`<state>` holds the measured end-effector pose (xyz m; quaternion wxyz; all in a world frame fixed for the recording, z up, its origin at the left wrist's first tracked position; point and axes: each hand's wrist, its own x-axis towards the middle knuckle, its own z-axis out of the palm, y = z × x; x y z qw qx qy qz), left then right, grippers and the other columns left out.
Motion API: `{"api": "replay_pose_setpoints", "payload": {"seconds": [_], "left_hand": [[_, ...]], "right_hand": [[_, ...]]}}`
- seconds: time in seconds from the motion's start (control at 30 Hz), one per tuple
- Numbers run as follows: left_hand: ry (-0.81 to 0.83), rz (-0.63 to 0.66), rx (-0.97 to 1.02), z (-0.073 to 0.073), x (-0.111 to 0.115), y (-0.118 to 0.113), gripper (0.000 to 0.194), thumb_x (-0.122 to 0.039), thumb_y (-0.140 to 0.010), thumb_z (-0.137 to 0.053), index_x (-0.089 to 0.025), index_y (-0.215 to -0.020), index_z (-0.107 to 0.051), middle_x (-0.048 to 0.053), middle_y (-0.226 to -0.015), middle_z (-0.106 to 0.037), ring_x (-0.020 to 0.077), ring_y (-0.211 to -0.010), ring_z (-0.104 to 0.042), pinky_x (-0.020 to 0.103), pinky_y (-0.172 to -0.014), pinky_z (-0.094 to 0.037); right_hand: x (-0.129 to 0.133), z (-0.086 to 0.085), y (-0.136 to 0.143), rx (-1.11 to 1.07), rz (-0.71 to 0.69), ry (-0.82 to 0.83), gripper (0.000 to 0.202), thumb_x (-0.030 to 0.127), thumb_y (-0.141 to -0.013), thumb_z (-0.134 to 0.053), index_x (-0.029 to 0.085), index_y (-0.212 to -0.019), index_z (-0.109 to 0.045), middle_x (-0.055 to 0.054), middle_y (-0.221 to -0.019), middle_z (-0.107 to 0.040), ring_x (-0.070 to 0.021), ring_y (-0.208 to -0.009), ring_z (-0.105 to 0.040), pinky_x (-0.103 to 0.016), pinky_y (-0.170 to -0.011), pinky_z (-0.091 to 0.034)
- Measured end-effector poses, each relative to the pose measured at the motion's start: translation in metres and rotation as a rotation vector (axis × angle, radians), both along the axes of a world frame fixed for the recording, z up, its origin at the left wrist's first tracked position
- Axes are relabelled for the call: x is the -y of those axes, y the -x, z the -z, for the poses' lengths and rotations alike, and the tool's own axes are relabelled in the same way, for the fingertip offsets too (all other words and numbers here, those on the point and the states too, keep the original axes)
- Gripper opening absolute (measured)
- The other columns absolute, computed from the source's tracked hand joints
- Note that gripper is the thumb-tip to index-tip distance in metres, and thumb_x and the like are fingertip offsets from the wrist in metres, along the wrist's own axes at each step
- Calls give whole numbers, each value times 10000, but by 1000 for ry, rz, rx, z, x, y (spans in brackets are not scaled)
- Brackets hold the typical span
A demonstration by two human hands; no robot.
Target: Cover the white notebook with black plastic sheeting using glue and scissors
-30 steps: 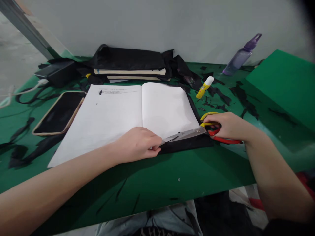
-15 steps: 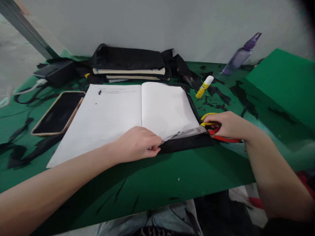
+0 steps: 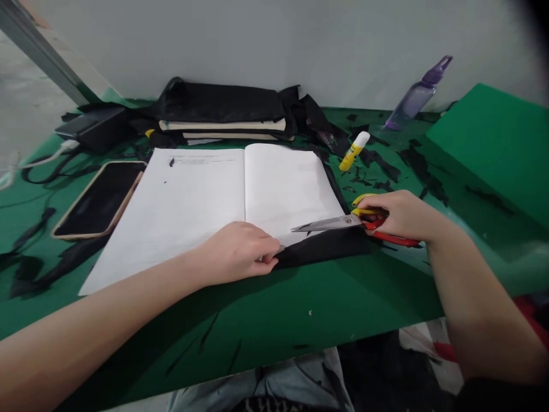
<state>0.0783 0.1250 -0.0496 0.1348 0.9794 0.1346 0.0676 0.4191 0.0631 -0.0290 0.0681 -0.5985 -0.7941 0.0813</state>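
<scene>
An open book [image 3: 283,183] with white pages lies on the green table, and a strip of thin black sheet [image 3: 328,246] juts out past its near right edge. My left hand [image 3: 246,249] rests at the book's near edge, its fingers closed on the left end of that black sheet; the fingertips partly hide the grip. My right hand [image 3: 405,214] holds scissors [image 3: 326,224] by their yellow and red handles. Their blades look closed and point left over the page's lower right edge, the tip a little short of my left fingers.
A yellow glue stick [image 3: 354,151] stands among black scraps. Behind the book are books under black covering [image 3: 223,103]. A phone [image 3: 100,199] and a black adapter [image 3: 96,127] are on the left; a purple bottle [image 3: 414,97] and green board [image 3: 493,143] on the right.
The scissors have lifted away from the black sheet and their tip has drawn back from my left fingers, now over the page. My left hand has stayed in place.
</scene>
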Motion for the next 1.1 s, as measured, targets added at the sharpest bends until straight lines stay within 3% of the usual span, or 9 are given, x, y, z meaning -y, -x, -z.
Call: {"api": "replay_pose_setpoints", "payload": {"seconds": [0.2, 0.37, 0.53, 0.7, 0.83, 1.1], "left_hand": [[38, 7, -10, -2, -1, -1, 243, -241, -842, -472, -184, -611, -423, -44, -559, -464, 96, -519, -394, 241, -521, -287], [128, 14, -6, -5, -2, 0, 273, -265, -865, -453, -179, -607, -434, -39, -556, -454, 90, -514, -395, 235, -527, -291], [294, -25, -1, -13, -4, 1, 229, -258, -867, -473, -177, -656, -507, -41, -589, -497, 82, -528, -429, 223, -540, -319], [411, -51, 58, -19, -5, 3, 132, -255, -854, -528, -186, -757, -585, -17, -763, -576, 98, -710, -514, 214, -650, -382], [450, -40, 48, -18, -9, 3, 117, -255, -856, -535, -199, -795, -617, -16, -798, -598, 100, -742, -528, 213, -660, -392], [490, -38, 80, -14, -13, 5, 147, -280, -857, -531, -194, -840, -649, 4, -862, -656, 104, -739, -576, 220, -655, -428]], "right_hand": [[-9, 6, -3, -11, 179, -105, 260, 278, -656, -634, 242, -912, -605, -29, -1024, -659, -226, -828, -632, -340, -689, -494], [-12, 10, -5, -126, 275, -221, 353, 340, -629, -681, 232, -953, -591, -32, -938, -661, -229, -797, -633, -365, -709, -507], [-11, 11, -3, -186, 226, -172, 428, 453, -611, -714, 228, -933, -545, -43, -1043, -625, -231, -843, -622, -368, -715, -509], [-13, 12, -3, -77, 148, -141, 506, 551, -612, -691, 225, -965, -532, -76, -1065, -603, -284, -957, -579, -424, -800, -480], [-15, 15, -3, 4, 123, -189, 630, 626, -583, -675, 191, -1009, -517, -122, -1056, -577, -320, -966, -547, -459, -825, -442], [-11, 10, 1, -24, 129, -364, 545, 571, -599, -675, 216, -989, -539, -70, -867, -587, -278, -843, -571, -428, -789, -445]]}}
